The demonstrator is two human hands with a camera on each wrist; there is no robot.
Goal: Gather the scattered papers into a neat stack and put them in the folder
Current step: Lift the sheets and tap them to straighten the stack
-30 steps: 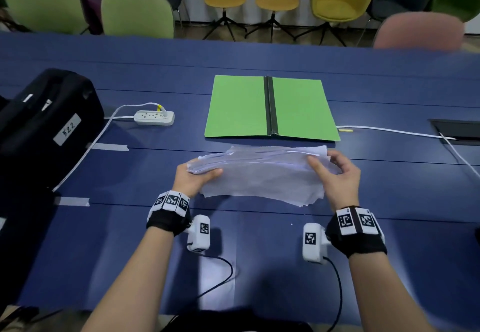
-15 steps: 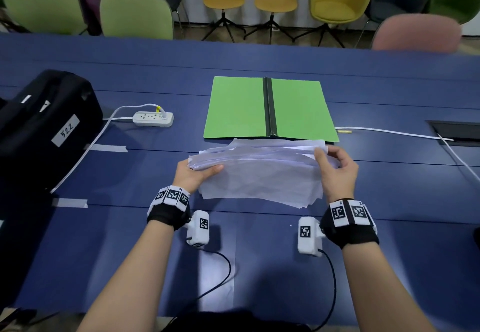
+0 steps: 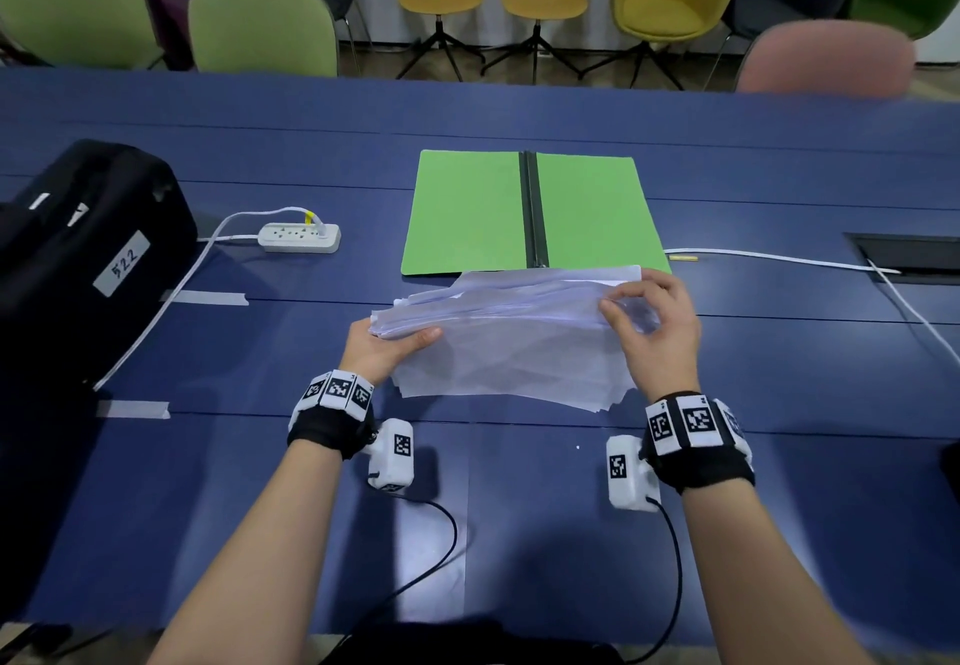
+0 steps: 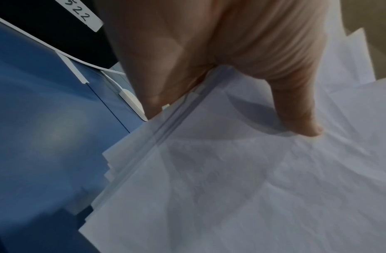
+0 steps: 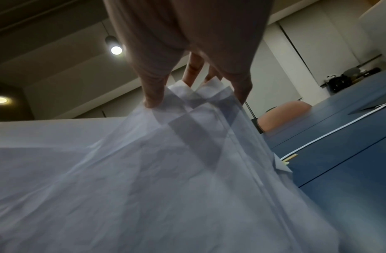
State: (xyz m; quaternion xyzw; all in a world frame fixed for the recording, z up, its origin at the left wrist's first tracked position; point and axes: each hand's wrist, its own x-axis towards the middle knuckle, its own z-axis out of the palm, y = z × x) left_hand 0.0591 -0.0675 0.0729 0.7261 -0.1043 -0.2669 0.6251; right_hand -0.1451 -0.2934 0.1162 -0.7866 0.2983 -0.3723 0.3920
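Since a moment ago I have raised the papers [image 3: 509, 347] nearer the open folder [image 3: 467, 212], my left hand [image 3: 376, 352] and right hand [image 3: 657, 331] pinching their ends, edges still uneven.

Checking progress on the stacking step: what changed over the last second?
The right hand slid up to pinch the far right corner of the papers, lifting that side slightly. The left hand keeps gripping the left edge. The open green folder has not moved; edges remain uneven.
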